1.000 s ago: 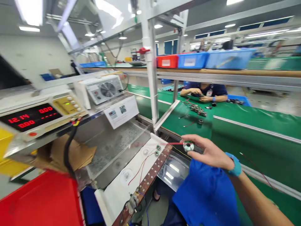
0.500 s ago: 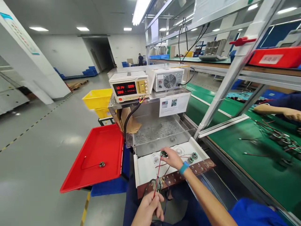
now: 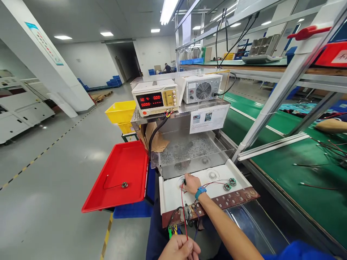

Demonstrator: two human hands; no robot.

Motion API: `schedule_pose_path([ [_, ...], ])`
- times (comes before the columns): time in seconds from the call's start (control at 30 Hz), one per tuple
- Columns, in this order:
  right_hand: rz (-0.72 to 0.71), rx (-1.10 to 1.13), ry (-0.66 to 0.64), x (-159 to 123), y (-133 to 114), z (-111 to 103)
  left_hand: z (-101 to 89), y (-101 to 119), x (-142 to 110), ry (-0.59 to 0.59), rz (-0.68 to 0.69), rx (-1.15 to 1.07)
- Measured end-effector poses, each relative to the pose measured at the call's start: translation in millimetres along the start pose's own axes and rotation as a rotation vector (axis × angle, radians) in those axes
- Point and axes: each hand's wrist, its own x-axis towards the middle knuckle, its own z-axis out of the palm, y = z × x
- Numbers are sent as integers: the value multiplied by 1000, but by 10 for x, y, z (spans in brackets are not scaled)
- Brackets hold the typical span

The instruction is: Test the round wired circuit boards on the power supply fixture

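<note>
Clearly both hands are busy on one piece: the right hand (image 3: 192, 183), a blue wristband (image 3: 200, 192) just behind it, has its thumb and fingertips pressed together on a small round coil part (image 3: 184, 181), mostly covered by those fingers, over the white tray (image 3: 172, 198). From where I stand I can't tell whether the part touches the tray. Running from that pinch towards the person's body is a red wire (image 3: 182, 204), drawn fairly straight into the left hand (image 3: 181, 249), whose fingers are curled closed and nip it. Just to the right of the upper grip, two more coil parts (image 3: 230, 184) lie side by side on the same tray, their leads trailing back towards the wrist. Between the two hands, along the tray's near edge, runs a brown strip (image 3: 238, 196) dotted with metal eyelets, and green and yellow clips (image 3: 172, 231) hang just above the lower grip. Well off to the left of both hands, a red tray (image 3: 121, 162) holds a single coil part (image 3: 124, 185) with its lead stretched out. Beyond the pinching fingers stands a power supply (image 3: 154, 97) with glowing red digits, and far to their right a co-worker's forearm (image 3: 332, 126) rests over the green bench (image 3: 273, 180).
</note>
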Motion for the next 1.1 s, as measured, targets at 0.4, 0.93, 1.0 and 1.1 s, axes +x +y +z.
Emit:
schedule_pose_path([
  [0.4,-10,42,-91,56,78,87,-338,735,969,467,342,370],
  [0.93,-12,60,-61,82,120,147,-409,268,1356,514,196,573],
  [1.0,-12,66,-70,81,117,140,-407,270,1360,515,188,581],
  [1.1,-9,72,-67,77,113,134,-399,266,1362,520,168,594],
])
